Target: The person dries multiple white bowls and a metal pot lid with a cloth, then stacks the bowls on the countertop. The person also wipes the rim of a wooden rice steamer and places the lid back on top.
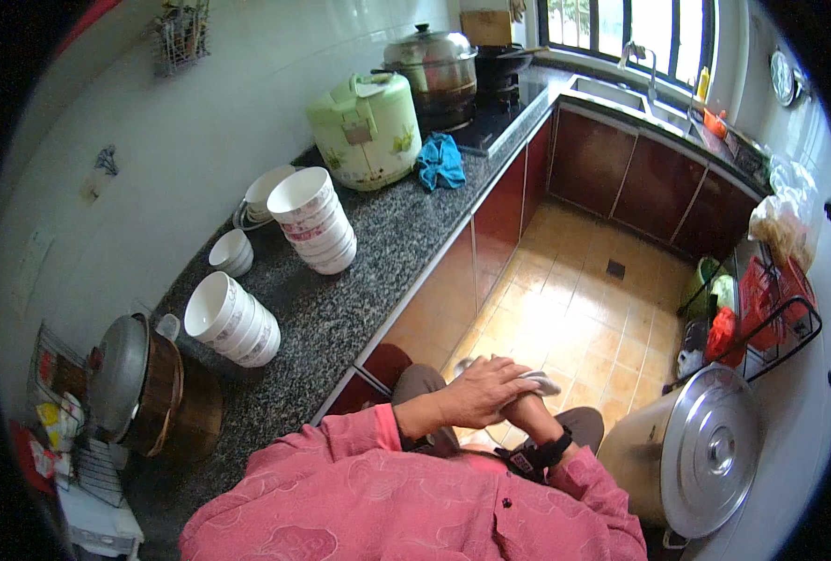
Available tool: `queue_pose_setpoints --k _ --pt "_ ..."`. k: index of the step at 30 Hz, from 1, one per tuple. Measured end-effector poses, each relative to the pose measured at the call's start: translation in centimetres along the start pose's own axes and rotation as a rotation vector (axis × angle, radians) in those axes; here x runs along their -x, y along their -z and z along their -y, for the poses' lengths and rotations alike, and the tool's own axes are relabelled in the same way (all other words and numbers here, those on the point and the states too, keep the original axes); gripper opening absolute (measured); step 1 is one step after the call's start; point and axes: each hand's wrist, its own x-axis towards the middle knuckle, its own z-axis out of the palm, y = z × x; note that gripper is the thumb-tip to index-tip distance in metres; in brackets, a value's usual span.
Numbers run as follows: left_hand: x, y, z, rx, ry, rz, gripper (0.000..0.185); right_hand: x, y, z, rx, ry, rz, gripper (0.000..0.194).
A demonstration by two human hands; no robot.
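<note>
In front of my body, above the tiled floor, my left hand (480, 393) lies over my right hand (527, 409). A light grey cloth (543, 383) shows between and beyond the fingers; which hand grips it is hard to tell, as the hands overlap. To the left, on the speckled granite counter, stand a tall stack of white bowls (320, 228), a shorter stack of patterned bowls (240, 326) and small white bowls (231, 252). A crumpled blue cloth (441, 162) lies beside a green rice cooker (370, 133).
A steamer pot (433, 77) stands on the hob; a double sink (608, 95) is below the window. At right are a large lidded metal pot (682, 449) and a black wire rack (773, 329). A wooden steamer with a metal lid (124, 379) stands at the counter's near left.
</note>
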Motion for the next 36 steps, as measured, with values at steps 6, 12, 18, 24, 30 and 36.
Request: queue_pose_setpoints --k 6,12,18,24,30,36 --pt "3.8 -0.8 2.0 0.349 0.373 -0.172 0.052 2.3 2.4 -3.2 -0.576 -0.507 -0.174 0.067" --pt "2.7 -2.0 2.7 0.265 0.465 -0.338 0.051 0.4 5.3 -0.8 -0.983 -0.519 -0.303 0.068" --pt "1.6 1.3 3.7 -0.437 0.223 -0.393 0.038 -1.4 5.8 2.4 -0.601 -0.467 -0.087 0.058" --pt "0.5 2.6 1.8 -0.444 -0.058 -0.204 0.016 -3.5 4.2 2.4 -0.275 -0.306 0.468 0.019" --pt "2.9 2.1 3.3 0.285 0.575 -0.234 0.048 -1.5 6.1 2.6 -0.627 -0.364 -0.051 0.056" --pt "2.1 0.1 2.5 -0.081 0.337 -0.233 0.038 -0.6 3.8 2.5 -0.441 -0.461 0.042 0.052"
